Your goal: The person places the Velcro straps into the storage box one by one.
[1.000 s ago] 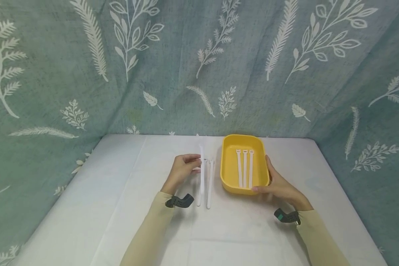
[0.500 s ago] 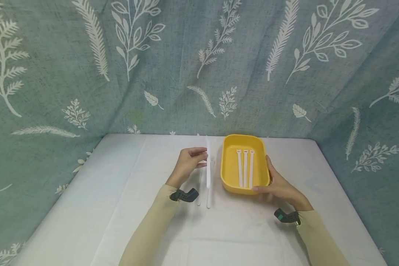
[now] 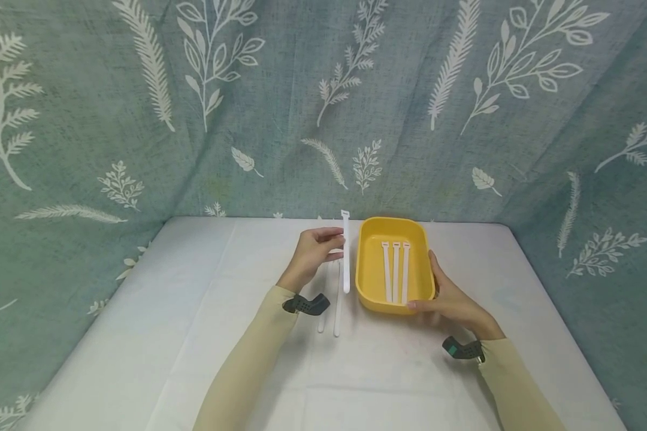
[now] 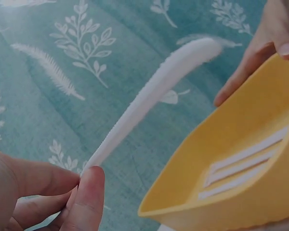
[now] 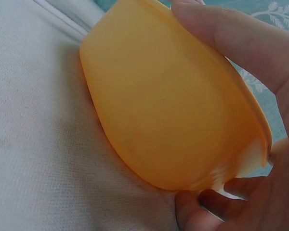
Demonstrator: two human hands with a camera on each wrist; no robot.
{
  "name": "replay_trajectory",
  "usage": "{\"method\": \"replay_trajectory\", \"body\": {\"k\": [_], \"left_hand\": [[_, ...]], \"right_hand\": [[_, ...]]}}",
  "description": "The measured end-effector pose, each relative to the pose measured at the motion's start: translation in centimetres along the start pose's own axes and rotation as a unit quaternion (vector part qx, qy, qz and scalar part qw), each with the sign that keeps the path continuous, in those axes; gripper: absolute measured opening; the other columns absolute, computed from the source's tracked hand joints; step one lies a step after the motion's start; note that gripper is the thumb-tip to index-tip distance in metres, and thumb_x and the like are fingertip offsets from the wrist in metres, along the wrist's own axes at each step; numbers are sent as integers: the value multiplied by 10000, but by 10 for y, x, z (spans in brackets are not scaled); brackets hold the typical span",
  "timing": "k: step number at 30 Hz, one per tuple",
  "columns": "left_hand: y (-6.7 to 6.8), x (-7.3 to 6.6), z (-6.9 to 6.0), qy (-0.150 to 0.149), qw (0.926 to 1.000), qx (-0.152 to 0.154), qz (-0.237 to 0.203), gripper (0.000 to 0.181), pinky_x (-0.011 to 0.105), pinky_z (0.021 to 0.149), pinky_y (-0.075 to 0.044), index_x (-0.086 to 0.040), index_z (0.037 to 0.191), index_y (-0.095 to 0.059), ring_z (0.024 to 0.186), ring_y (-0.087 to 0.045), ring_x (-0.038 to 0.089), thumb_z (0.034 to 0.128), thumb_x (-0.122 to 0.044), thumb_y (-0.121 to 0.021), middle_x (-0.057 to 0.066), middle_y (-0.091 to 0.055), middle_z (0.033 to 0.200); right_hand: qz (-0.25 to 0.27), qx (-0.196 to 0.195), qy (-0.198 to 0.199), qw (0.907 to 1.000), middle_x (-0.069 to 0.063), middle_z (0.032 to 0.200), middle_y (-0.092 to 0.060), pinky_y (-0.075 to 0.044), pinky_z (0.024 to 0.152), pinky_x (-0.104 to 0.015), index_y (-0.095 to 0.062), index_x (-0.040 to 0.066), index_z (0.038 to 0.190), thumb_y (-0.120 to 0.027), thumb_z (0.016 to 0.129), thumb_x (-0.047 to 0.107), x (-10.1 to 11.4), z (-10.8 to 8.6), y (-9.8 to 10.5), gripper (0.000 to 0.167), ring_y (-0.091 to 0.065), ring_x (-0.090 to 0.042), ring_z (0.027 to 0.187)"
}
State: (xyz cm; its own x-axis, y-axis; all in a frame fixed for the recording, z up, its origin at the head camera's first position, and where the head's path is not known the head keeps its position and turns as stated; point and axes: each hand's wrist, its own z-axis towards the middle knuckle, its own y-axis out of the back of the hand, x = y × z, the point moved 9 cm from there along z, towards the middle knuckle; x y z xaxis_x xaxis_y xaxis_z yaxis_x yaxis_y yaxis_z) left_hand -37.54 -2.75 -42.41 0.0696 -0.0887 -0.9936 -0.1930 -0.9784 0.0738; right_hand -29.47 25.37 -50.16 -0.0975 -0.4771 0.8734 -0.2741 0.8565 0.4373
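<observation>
In the head view, the left hand (image 3: pixel 314 252) pinches a white strap (image 3: pixel 346 257) at its fingertips, just left of a yellow tray (image 3: pixel 369 263) carrying three more straps (image 3: pixel 396 272), while two loose straps (image 3: pixel 336 311) lie on the counter (image 3: pixel 366 371) below that hand and the right hand (image 3: pixel 455 301) grips the tray's near right corner. From the left wrist, the pinched strap slants up and away from thumb and fingers. From the right wrist, the other hand's thumb rests at the tray's rim.
</observation>
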Motion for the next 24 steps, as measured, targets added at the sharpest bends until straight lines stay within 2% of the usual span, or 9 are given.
{"method": "replay_trajectory", "body": {"k": [6,13,24], "left_hand": [[-10,-4,8,-33,9997,113,-233,329,284,873,-653,-29,1309,-687,1053,-713,205,990,-112,-697,172,-701,1225],[-24,-11,17,-57,9994,225,-238,332,285,873,-652,-17,1310,-680,1038,-715,198,992,-110,-694,173,-698,1228],[-44,-7,31,55,9990,373,-225,338,285,871,-655,-25,1326,-676,1082,-708,222,998,-104,-683,170,-679,1252]], "right_hand": [[113,49,187,9997,-63,1764,73,-36,1262,-749,234,297,1624,-885,806,361,2,0,0,1387,10,-379,1629],[163,66,344,9993,-83,1760,97,-11,1247,-768,239,296,1620,-878,814,299,3,-1,3,1378,62,-396,1624],[115,33,206,9997,-57,1764,87,-26,1257,-754,234,350,1612,-885,805,367,2,-1,0,1379,45,-384,1628]]}}
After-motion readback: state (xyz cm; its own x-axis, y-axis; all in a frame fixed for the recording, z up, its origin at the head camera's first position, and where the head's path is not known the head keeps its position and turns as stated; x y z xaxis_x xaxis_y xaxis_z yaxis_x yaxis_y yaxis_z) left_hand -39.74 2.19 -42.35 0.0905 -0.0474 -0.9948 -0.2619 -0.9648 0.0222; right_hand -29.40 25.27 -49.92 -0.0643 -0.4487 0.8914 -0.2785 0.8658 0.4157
